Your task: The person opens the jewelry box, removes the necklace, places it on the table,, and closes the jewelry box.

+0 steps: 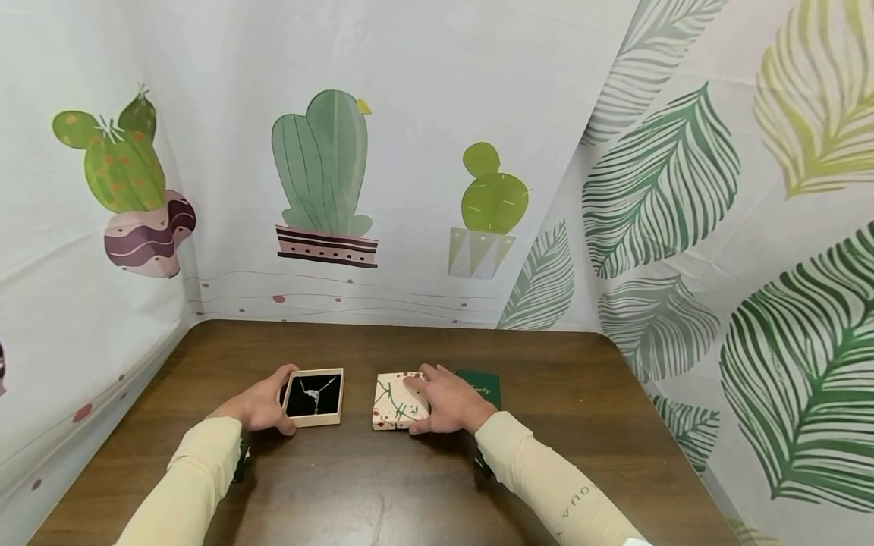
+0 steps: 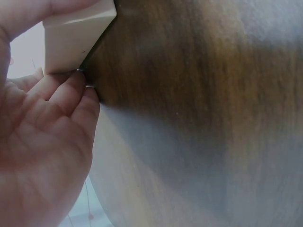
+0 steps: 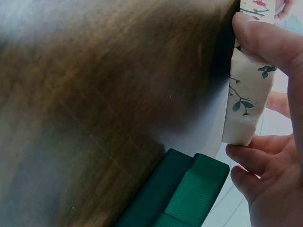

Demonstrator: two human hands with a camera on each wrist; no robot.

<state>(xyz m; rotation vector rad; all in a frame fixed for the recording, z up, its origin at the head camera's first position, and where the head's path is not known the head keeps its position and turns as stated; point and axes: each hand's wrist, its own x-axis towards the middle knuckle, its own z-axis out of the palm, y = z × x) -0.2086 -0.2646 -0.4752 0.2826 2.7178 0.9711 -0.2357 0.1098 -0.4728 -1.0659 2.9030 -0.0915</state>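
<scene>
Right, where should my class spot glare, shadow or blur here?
Head view: fairly sharp, pale sheen on the tabletop near the bottom; left wrist: glare top right, broad shadow beside the left hand; right wrist: glare top left, tabletop grain blurred.

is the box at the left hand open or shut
Open: the box is uncovered on top, showing a silvery necklace inside.

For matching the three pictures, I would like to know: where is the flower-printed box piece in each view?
Head: the flower-printed box piece is low, slightly left of centre, in the grip of the right hand.
Left wrist: not in it.
Right wrist: upper right, between thumb and fingers.
Shared landmark: the brown wooden table, in all three.
</scene>
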